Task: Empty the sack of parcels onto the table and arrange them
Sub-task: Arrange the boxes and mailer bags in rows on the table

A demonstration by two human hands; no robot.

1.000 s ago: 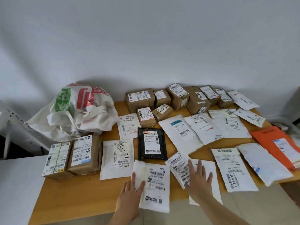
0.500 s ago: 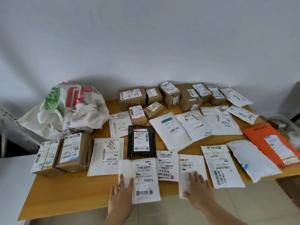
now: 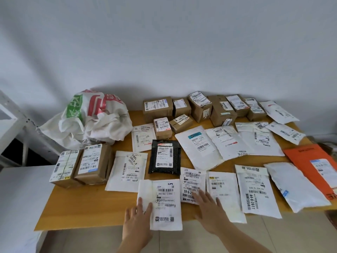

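The crumpled white sack (image 3: 87, 121) with red and green print lies at the table's back left. Several parcels lie spread over the wooden table (image 3: 87, 203): brown boxes (image 3: 157, 108) along the back, white mailers (image 3: 199, 147) in the middle and front. My left hand (image 3: 137, 221) rests flat with straight fingers on the left edge of a white mailer (image 3: 162, 203) that overhangs the front edge. My right hand (image 3: 209, 209) lies flat with spread fingers across a small white parcel (image 3: 192, 183) and the white mailer (image 3: 225, 194) beside it.
A black mailer (image 3: 165, 157) lies mid-table and an orange envelope (image 3: 313, 165) at the right edge. Two brown boxes (image 3: 82, 166) stand at the front left. A white surface (image 3: 20, 198) adjoins the table's left, with a white metal frame (image 3: 16, 117) behind. Tiled floor shows below.
Both hands stay flat on the front parcels. The small parcel under my right hand was straightened from a slant, and the right hand shifted left over its lower edge.
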